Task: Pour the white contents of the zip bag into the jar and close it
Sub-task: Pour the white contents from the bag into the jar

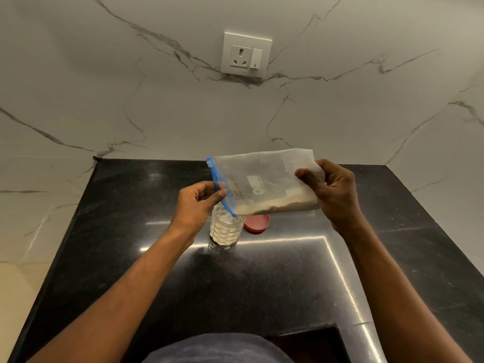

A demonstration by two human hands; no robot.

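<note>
A clear zip bag (262,179) with a blue zip edge is held sideways above the counter, white grains lying along its lower side. My left hand (196,205) pinches the blue zip end, which hangs over the mouth of a clear textured jar (226,230). The jar stands open on the counter and holds white contents up to about two thirds. My right hand (332,192) grips the bag's closed bottom end, slightly higher. A red lid (258,223) lies flat on the counter just right of the jar.
The black polished counter (235,284) runs to a white marble wall with a socket and switch plate (246,55). The counter's left edge drops off toward a pale floor. A dark recess sits at the near right.
</note>
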